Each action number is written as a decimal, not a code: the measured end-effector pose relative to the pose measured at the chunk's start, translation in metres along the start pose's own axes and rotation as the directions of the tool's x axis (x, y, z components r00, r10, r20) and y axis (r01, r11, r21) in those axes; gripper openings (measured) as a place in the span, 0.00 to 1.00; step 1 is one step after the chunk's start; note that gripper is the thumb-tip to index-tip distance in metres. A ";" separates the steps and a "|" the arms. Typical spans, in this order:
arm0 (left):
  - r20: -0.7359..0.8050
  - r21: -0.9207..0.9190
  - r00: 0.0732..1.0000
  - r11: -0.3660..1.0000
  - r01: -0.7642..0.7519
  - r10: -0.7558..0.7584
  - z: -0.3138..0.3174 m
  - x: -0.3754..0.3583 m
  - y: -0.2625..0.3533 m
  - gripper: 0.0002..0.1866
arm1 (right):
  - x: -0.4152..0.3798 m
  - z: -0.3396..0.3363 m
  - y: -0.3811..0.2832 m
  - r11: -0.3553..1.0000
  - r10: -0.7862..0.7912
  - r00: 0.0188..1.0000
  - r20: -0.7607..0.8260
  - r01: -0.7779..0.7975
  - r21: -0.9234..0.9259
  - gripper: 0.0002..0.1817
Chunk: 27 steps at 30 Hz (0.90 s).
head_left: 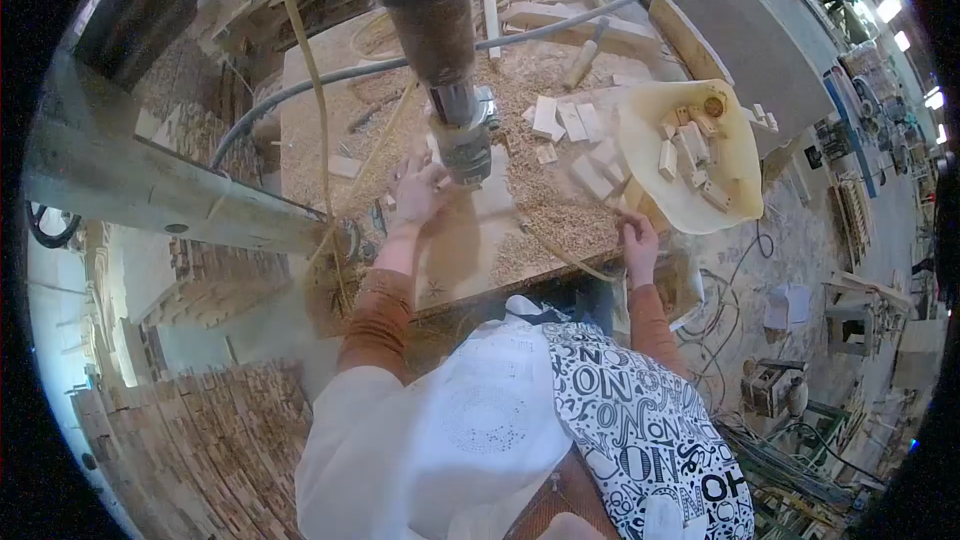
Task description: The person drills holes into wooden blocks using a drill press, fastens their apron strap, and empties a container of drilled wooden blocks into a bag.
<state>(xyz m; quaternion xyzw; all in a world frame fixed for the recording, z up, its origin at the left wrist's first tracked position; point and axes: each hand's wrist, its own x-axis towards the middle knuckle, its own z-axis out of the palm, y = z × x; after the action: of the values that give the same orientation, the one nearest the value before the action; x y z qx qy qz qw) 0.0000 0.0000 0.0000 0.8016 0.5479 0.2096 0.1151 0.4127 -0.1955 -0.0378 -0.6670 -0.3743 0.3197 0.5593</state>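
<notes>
My left hand [418,188] is on the sawdust-covered worktable [460,275], just left of the drill chuck [466,152]. Its fingers are bent around a spot beside the chuck, and whatever they grip is hidden. The drill spindle [425,25] comes down from above. Over by the table's right front edge, my right hand [638,238] has its fingers curled together below the pale plastic tub [742,185]. I cannot make out what, if anything, is in them. Small wooden blocks [690,148] lie in the tub.
Loose wood pieces [546,117] and a wooden-handled tool [585,62] lie among shavings behind the chuck. A grey hose [560,26] crosses above the table. A thick metal column [200,195] stands at left, near stacked wood [200,440]. Cables [725,310] run across the floor at right.
</notes>
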 end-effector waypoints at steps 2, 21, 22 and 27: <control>-0.019 0.050 1.000 0.998 0.023 -0.023 0.001 -0.001 -0.001 0.20 | -0.001 0.003 0.002 1.000 -0.025 1.000 -0.014 0.025 0.011 0.12; 0.139 0.130 0.987 0.990 0.059 -0.077 0.005 0.006 0.004 0.35 | 0.000 -0.001 0.005 0.995 -0.040 0.999 -0.021 0.038 -0.092 0.11; 0.229 0.045 0.967 0.994 0.102 -0.109 -0.003 0.004 0.014 0.34 | -0.002 -0.001 -0.002 0.998 -0.008 1.000 -0.012 0.007 -0.058 0.11; 0.393 -0.219 0.917 0.961 0.166 -0.069 -0.043 -0.030 0.112 0.26 | -0.004 0.004 -0.004 0.998 -0.055 0.994 -0.090 0.057 0.022 0.09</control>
<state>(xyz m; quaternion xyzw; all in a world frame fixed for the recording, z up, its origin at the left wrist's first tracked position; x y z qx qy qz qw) 0.0640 -0.0719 0.0779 0.7717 0.5320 0.1092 0.3311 0.4063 -0.1967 -0.0347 -0.6630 -0.3636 0.2781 0.5923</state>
